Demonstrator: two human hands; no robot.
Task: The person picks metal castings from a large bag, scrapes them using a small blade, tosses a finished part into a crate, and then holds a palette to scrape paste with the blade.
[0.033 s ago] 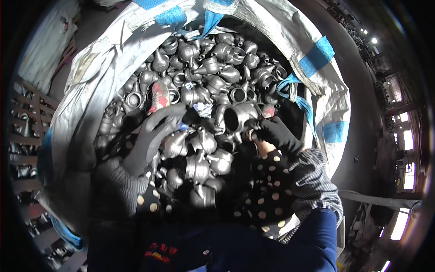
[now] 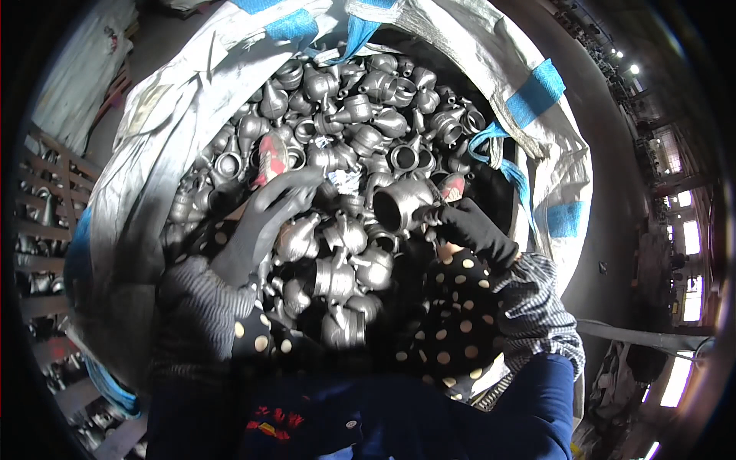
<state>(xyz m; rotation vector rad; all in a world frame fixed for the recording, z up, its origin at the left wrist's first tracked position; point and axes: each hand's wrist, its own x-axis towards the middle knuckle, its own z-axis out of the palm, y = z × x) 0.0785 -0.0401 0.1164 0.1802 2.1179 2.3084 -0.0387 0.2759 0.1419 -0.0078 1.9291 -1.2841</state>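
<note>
My right hand (image 2: 475, 230), in a dark glove, grips a grey metal casting (image 2: 402, 205) with a wide round mouth and a narrower end. Its mouth faces left, and the narrow end disappears into my fingers. On the left, my left hand (image 2: 280, 203) in a grey glove hovers over the pile with its fingers stretched and apart, no casting in it. Below it lie several similar bulb-shaped castings (image 2: 337, 276) between my legs. More castings (image 2: 353, 111) fill the far part of the large white bag (image 2: 172, 138).
Blue straps (image 2: 537, 96) hang on the bag's rim. A red and grey shoe (image 2: 272, 159) and another shoe tip (image 2: 452, 186) stand among the castings. Dark polka-dot cloth (image 2: 460, 307) covers my legs. Slatted crates (image 2: 46, 230) with more castings stand left.
The casting in my right hand has shifted slightly left and down, its mouth tipping a little. My left hand has moved slightly up and right.
</note>
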